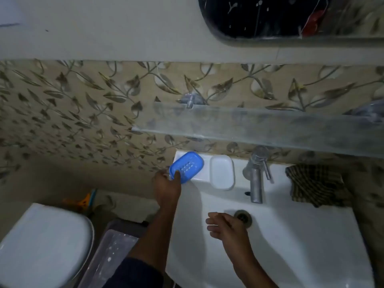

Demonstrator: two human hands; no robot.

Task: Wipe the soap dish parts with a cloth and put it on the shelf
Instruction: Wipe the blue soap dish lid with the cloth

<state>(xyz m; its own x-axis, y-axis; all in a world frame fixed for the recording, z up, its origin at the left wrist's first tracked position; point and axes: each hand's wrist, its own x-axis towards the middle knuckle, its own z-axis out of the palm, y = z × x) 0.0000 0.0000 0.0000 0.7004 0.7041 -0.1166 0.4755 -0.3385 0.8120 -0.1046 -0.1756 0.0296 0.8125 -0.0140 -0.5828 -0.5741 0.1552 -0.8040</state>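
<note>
The left hand (166, 183) pinches the blue tray (186, 167) at the sink's (291, 235) back-left corner, just beside the white base (222, 172); the right hand (223, 225) hovers open and empty over the basin near the drain (242, 217); the tap (256, 177) stands between base and cloth (315, 185) — the glass shelf (259, 129) hangs above.

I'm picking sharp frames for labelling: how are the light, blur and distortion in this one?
Head view: dim, bluish light; wide-angle bending curves the glass shelf and wall band; soft blur throughout, worst at the edges; the blue soap dish part in the left hand stays readable; the right hand shadows the sink.
</note>
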